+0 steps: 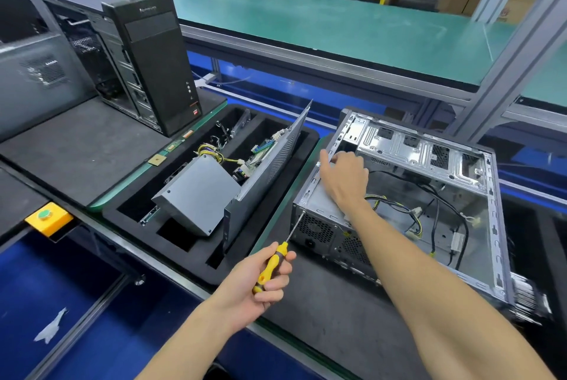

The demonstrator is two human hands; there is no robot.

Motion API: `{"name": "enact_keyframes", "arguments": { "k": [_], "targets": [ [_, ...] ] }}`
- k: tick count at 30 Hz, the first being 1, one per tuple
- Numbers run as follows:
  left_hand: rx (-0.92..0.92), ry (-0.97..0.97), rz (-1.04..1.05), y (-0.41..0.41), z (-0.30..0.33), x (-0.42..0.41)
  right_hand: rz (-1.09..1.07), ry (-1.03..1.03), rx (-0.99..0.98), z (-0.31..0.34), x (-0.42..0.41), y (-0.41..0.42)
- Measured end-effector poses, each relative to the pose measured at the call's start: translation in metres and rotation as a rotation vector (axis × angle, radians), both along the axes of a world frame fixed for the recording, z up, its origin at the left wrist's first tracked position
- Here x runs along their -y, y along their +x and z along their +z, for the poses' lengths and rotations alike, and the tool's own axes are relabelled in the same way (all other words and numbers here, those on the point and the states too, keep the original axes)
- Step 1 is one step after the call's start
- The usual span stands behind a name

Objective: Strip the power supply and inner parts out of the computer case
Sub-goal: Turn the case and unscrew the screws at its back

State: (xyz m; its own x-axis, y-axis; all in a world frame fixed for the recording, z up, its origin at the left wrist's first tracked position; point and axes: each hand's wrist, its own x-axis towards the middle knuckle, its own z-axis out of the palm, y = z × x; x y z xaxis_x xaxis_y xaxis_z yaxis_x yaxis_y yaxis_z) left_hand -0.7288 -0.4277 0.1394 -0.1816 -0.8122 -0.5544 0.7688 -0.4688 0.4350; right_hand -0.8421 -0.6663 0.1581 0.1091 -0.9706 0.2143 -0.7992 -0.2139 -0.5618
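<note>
An open silver computer case (435,152) lies on its side on the dark mat at the right. Its grey power supply (319,211) sits in the near left corner, with loose black and yellow cables (408,214) trailing across the case floor. My right hand (343,177) rests on top of the power supply by the case's rear edge, thumb up against the frame. My left hand (260,281) grips a yellow-handled screwdriver (273,263), whose tip touches a screw at the upper left corner of the case's rear face.
A black foam tray (184,244) to the left holds another power supply (196,192), a side panel (270,161) and a board with cables. An upright black tower (153,60) stands behind it. A yellow box with a green button (47,217) sits far left. Green benches run behind.
</note>
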Motion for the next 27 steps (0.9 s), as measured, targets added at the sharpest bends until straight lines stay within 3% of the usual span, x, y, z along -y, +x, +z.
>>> {"name": "enact_keyframes", "arguments": {
  "k": [4, 7, 9, 11, 12, 13, 15, 17, 20, 23, 25, 27],
  "targets": [
    [0.649, 0.013, -0.038, -0.008, -0.001, 0.005, -0.127, -0.073, 0.485, 0.021, -0.021, -0.009],
    [1.001, -0.047, -0.051, -0.008, -0.002, 0.005, 0.071, -0.027, 0.874, 0.049, -0.061, -0.020],
    [1.324, -0.133, -0.068, -0.007, -0.005, 0.002, 0.207, 0.054, 0.905, 0.050, -0.098, -0.031],
    [1.573, -0.159, -0.098, -0.005, -0.009, 0.000, 0.203, 0.207, 0.824, 0.030, -0.135, -0.038],
    [1.588, -0.147, -0.110, -0.005, -0.009, 0.001, 0.160, 0.304, 0.781, 0.016, -0.149, -0.039],
    [1.477, -0.124, -0.108, -0.006, -0.006, 0.002, 0.109, 0.410, 0.758, 0.003, -0.158, -0.036],
    [0.926, -0.020, -0.049, -0.010, 0.001, 0.007, 0.019, 0.632, 0.771, -0.017, -0.165, -0.027],
    [0.387, 0.062, 0.010, -0.011, 0.010, 0.007, -0.004, 0.821, 0.929, -0.022, -0.161, -0.017],
    [-0.014, 0.094, 0.039, -0.010, 0.018, 0.006, 0.036, 0.952, 1.278, -0.022, -0.153, -0.008],
    [0.013, 0.078, 0.018, -0.011, 0.020, 0.005, 0.048, 1.001, 1.433, -0.018, -0.150, -0.003],
    [0.274, 0.065, -0.027, -0.014, 0.022, 0.005, 0.038, 1.001, 1.482, -0.019, -0.150, -0.001],
    [0.672, 0.047, -0.051, -0.019, 0.021, 0.002, 0.020, 1.000, 1.508, -0.021, -0.151, 0.000]
  ]
}}
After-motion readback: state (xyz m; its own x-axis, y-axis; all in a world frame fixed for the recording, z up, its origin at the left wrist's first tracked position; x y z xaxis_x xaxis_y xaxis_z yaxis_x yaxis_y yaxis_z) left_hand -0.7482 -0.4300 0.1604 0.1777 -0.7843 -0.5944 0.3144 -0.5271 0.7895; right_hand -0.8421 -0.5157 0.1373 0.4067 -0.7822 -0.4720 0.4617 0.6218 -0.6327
